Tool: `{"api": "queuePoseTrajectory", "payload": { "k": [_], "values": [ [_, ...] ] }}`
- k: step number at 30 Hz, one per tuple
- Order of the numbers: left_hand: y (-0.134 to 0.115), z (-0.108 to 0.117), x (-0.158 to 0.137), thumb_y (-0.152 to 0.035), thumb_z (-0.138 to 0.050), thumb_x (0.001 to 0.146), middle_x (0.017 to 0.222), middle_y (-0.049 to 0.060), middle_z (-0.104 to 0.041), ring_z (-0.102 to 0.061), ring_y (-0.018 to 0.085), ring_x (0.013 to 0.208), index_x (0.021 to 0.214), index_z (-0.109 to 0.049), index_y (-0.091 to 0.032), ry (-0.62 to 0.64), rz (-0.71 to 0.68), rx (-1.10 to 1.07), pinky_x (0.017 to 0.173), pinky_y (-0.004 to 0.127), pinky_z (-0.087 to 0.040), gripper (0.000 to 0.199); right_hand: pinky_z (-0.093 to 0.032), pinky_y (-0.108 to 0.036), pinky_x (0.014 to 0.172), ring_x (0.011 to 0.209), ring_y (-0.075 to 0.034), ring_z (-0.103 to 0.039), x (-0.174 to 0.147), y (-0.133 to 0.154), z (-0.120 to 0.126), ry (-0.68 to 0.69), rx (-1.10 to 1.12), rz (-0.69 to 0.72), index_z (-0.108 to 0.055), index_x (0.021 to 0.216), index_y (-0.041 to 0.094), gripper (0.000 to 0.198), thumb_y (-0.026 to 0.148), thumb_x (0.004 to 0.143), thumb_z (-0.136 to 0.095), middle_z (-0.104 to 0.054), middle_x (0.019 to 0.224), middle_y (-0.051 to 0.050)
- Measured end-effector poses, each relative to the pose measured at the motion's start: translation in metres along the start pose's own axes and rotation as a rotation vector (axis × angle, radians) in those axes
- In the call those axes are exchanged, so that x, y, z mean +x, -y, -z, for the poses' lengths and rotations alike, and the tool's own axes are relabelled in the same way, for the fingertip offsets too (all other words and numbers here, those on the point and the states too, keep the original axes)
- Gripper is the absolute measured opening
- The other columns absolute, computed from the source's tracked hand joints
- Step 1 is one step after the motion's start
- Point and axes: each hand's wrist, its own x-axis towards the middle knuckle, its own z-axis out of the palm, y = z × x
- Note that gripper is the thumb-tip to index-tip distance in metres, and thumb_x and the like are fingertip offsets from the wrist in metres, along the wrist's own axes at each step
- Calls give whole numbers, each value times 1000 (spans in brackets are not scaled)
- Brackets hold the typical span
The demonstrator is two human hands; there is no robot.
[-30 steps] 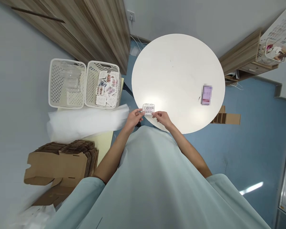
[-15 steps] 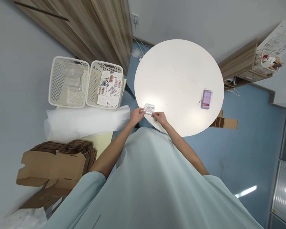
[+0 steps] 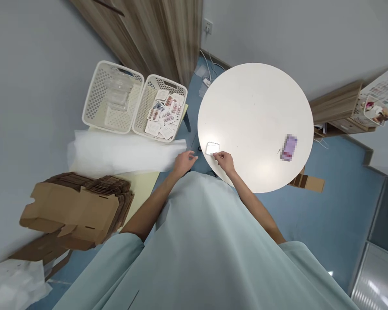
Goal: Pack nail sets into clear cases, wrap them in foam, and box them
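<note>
Pinching the near right corner of a small flat pack (image 3: 212, 148), the right hand (image 3: 225, 162) is over the near left edge of the round table (image 3: 258, 103). Thumb and fingers take only this corner, probably so that the white face stays uncovered. Whether the pack lies on the table or is a little lifted, I cannot tell. The right forearm comes to it slantwise from the right, with the elbow bent outward. The left hand (image 3: 184, 163) is just outside the table, to the left of its near edge; its fingers are parted and slightly curved, and it holds nothing.

Farther, on the right part of the table, lies a blurred purple thing (image 3: 289, 148). Left of the table stand two white baskets, one with clear boxes (image 3: 118, 94), one with cards (image 3: 166, 116), perhaps kept apart for easy picking. A roll of white sheet (image 3: 126, 150) and a stack of folded cardboard (image 3: 74, 211) are also left of the table, nearer to the person.
</note>
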Motion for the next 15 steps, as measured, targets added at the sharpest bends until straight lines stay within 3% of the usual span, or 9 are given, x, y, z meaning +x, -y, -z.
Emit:
{"api": "queuePoseTrajectory", "payload": {
  "k": [5, 10, 15],
  "values": [
    [62, 39, -22, -41, -65, 97, 118, 11, -79, -73, 32, 111, 126, -69, -22, -182, 124, 64, 103, 42, -53, 35, -53, -30, 70, 72, -18, -66, -9, 31, -26, 104, -47, 113, -70, 85, 23, 36, 58, 92, -66, -77, 91, -4],
    [132, 80, -25, -41, -69, 91, 138, 25, -65, -62, 43, 128, 134, -63, -13, -416, 294, 110, 111, 53, -49, 52, -53, -31, 68, 77, -21, -66, -7, 59, -68, 205, -119, 238, -69, 83, 24, 36, 58, 92, -64, -75, 86, -5],
    [168, 100, -13, -44, -75, 86, 147, 33, -55, -56, 49, 134, 142, -58, -6, -455, 389, 99, 113, 58, -47, 69, -54, -30, 70, 82, -21, -67, -7, 82, -108, 275, -162, 298, -70, 87, 23, 33, 55, 93, -65, -76, 94, -6]
  ]
}}
